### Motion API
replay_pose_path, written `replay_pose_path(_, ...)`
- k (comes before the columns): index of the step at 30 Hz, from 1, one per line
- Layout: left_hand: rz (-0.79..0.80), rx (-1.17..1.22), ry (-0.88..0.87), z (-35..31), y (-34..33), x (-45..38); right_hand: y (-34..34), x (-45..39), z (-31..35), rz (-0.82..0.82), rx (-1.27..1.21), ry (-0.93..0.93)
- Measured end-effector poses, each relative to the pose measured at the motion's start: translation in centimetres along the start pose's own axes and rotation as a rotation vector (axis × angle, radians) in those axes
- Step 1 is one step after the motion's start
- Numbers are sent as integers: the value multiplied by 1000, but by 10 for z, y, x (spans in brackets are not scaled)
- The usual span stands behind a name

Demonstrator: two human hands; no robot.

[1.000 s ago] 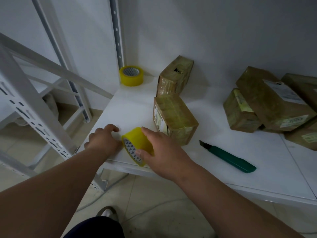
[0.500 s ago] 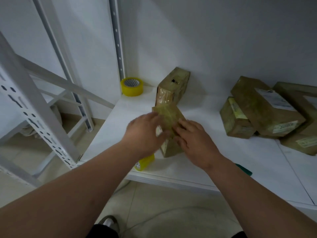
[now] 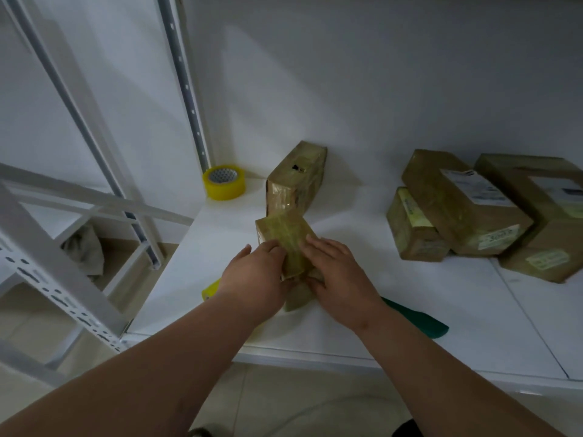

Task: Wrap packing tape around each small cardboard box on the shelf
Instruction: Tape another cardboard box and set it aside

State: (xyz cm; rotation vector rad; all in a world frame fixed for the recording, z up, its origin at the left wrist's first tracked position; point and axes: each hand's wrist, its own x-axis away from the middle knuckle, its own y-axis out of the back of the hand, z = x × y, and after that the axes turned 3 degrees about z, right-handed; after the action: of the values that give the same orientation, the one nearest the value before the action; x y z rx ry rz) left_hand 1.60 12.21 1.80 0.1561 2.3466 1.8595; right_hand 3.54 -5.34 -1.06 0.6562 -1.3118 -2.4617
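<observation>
the white shelf (image 3: pixel 394 316) ran off the right edge of the frame, cutting off the taped boxes (image 3: pixel 463 203) stacked at right; their label writing was too blurred to read. at centre, the small cardboard box (image 3: pixel 284 238) stood tilted, the left hand (image 3: pixel 255 279) and right hand (image 3: pixel 337 275) grasping its lower end. the arms hid most of a green knife (image 3: pixel 419 320) and a yellow tape roll (image 3: pixel 210 289). a second roll (image 3: pixel 224 182) sat at upper left.

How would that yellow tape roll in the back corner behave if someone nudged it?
The yellow tape roll lies flat on the shelf, so it would probably slide, not roll. Stood on edge, its round shape would likely roll. It looks thick, so probably stiff.
</observation>
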Motion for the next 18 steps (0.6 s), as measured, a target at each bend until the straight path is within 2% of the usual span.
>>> replay_pose_path(4, 68, -35, -3, -7, 6, 6, 8, 5, 0, 165, -170, -264)
replay_pose_path(7, 74, -34, 0, -16, 9, 14, 14, 8, 6, 251, -298, -289)
replay_pose_path(10, 50, -33, 17, -27, 16, 23, 22, 17, 9, 234, -333, -285)
replay_pose_path(13, -3, -10, -1, -39, 24, 30, 31, 29, 14, 210, -248, -259)
replay_pose_path(18, -143, 152, -64, -70, 26, 38, 50, 50, 15, -50, -96, -251)
